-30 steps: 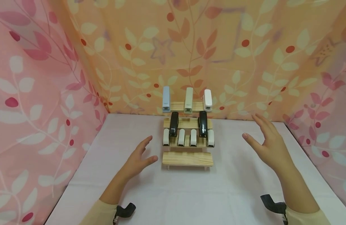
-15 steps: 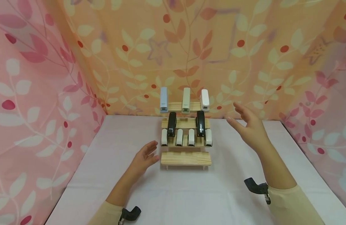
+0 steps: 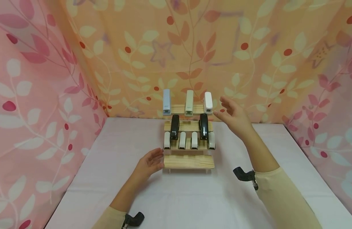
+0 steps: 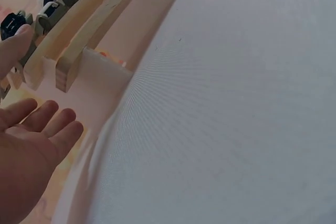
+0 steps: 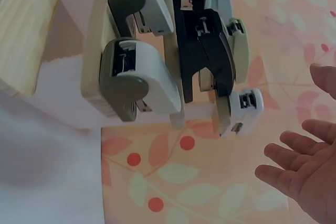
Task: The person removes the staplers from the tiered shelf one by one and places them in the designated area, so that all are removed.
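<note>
A stepped wooden rack (image 3: 188,161) bears rows of staplers. A blue stapler (image 3: 166,102), a pale green stapler (image 3: 189,102) and a white stapler (image 3: 208,102) stand along its top step. Two black staplers, a left one (image 3: 174,127) and a right one (image 3: 204,126), are on the step below. Several small white staplers, one at the right end (image 5: 152,69), line a lower step. My right hand (image 3: 236,119) is beside the top white stapler, fingers spread, holding nothing. My left hand (image 3: 148,163) is at the left end of the lowest step, fingers loosely bent; whether it touches the wood I cannot tell.
The rack stands on a white-covered table (image 3: 107,152). An orange patterned curtain (image 3: 130,63) hangs close behind, and pink patterned curtains (image 3: 35,111) flank the table. Dark wrist-worn camera mounts (image 3: 244,174) stick out from both sleeves.
My right hand has moved left and farther back, from the right side of the table to beside the white stapler. The left hand has shifted slightly right, closer to the lowest step.
</note>
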